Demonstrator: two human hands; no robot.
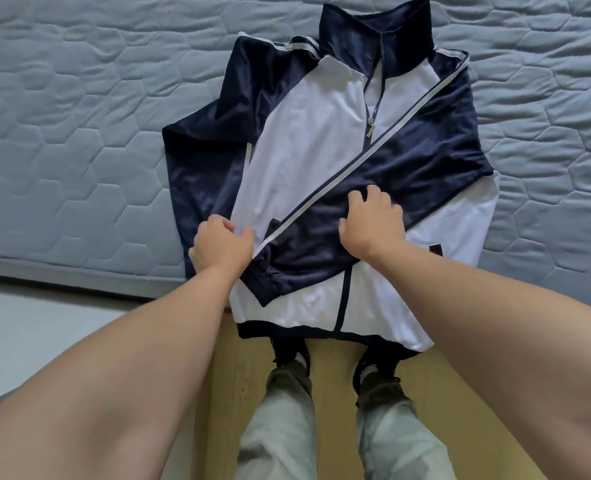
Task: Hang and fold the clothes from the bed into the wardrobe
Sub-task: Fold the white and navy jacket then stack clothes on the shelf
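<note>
A navy and white zip-up track jacket (308, 140) lies face up on the bed, collar away from me, hem hanging over the bed's edge. Its right sleeve (408, 157) is folded diagonally across the chest, cuff toward the lower left. My left hand (219, 247) grips the fabric near that cuff, fingers curled. On the middle of the folded sleeve, my right hand (370, 225) presses down with bent fingers. The jacket's left sleeve (204, 161) lies spread out to the left.
The bed's grey quilted mattress (79, 133) fills the upper view, its front edge running along the left. Below it are a wooden floor (245, 375), my legs and dark shoes (290, 351).
</note>
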